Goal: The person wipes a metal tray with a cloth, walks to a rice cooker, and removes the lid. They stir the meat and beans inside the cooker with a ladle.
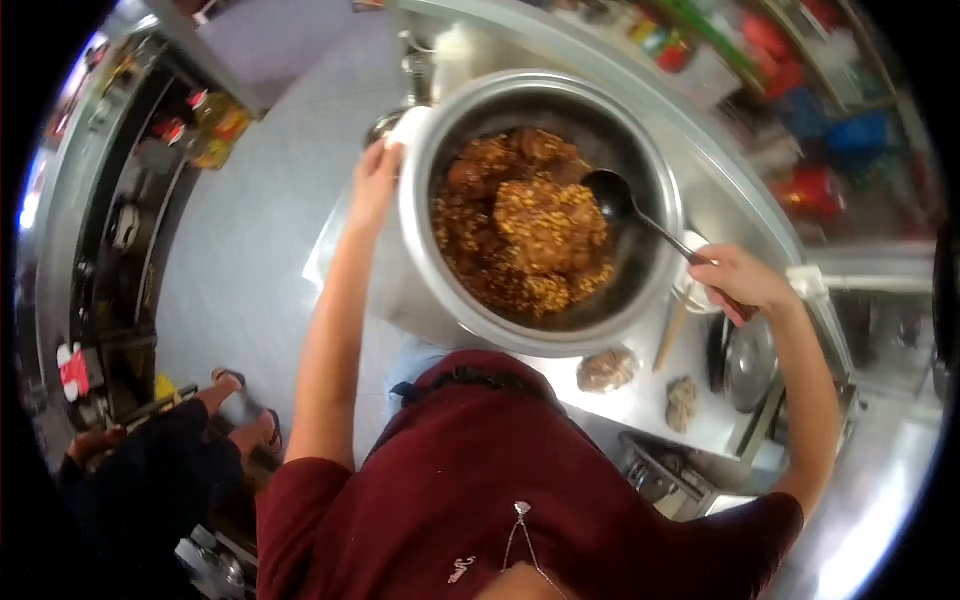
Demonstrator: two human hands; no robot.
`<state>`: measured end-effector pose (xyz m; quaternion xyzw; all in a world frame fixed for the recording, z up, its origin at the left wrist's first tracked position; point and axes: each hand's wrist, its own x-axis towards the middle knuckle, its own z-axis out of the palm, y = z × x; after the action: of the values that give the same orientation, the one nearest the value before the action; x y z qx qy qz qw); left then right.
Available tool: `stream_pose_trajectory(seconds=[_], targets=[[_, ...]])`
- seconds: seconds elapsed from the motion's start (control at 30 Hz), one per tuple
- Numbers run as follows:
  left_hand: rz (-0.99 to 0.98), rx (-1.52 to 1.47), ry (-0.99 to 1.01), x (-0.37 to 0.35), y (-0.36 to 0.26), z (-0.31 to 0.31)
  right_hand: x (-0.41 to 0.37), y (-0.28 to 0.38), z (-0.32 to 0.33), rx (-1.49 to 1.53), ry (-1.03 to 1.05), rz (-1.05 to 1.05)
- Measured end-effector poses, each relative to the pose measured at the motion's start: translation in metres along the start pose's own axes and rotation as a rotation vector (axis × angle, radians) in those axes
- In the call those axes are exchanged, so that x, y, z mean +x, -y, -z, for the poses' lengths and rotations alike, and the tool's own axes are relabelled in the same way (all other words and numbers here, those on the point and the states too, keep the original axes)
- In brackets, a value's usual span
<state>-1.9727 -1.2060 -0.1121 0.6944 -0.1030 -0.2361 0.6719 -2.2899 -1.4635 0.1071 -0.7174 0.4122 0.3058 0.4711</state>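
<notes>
A large metal pot (450, 300) stands on the steel counter, holding dark brown food (480, 180) topped with a heap of yellow bits (545, 225). My right hand (745, 280) is wrapped round the dark handle of a black ladle (610, 195), whose bowl is inside the pot at the right edge of the food. At the pot's upper left, my left hand (378, 175) has its fingers closed at a white cloth-like item (410, 128) against the rim; what exactly it grips is unclear.
Two plastic bags (606, 369) (682, 403), a wooden stick (671, 335) and a metal lid (750, 365) lie on the counter at right. Another person (160, 450) is at lower left. Oil bottles (217, 125) stand at upper left; blurred shelves (790, 130) line the upper right.
</notes>
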Motion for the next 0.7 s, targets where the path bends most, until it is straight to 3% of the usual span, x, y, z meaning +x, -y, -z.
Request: stream_pose_trajectory(seconds=[0.53, 0.7], targets=[[0.012, -0.031, 0.005, 0.002, 0.001, 0.001, -0.063, -0.004, -0.057, 0.068, -0.033, 0.127], [0.022, -0.032, 0.006, -0.004, -0.008, 0.000, -0.063, 0.012, -0.071, -0.134, -0.010, 0.207]])
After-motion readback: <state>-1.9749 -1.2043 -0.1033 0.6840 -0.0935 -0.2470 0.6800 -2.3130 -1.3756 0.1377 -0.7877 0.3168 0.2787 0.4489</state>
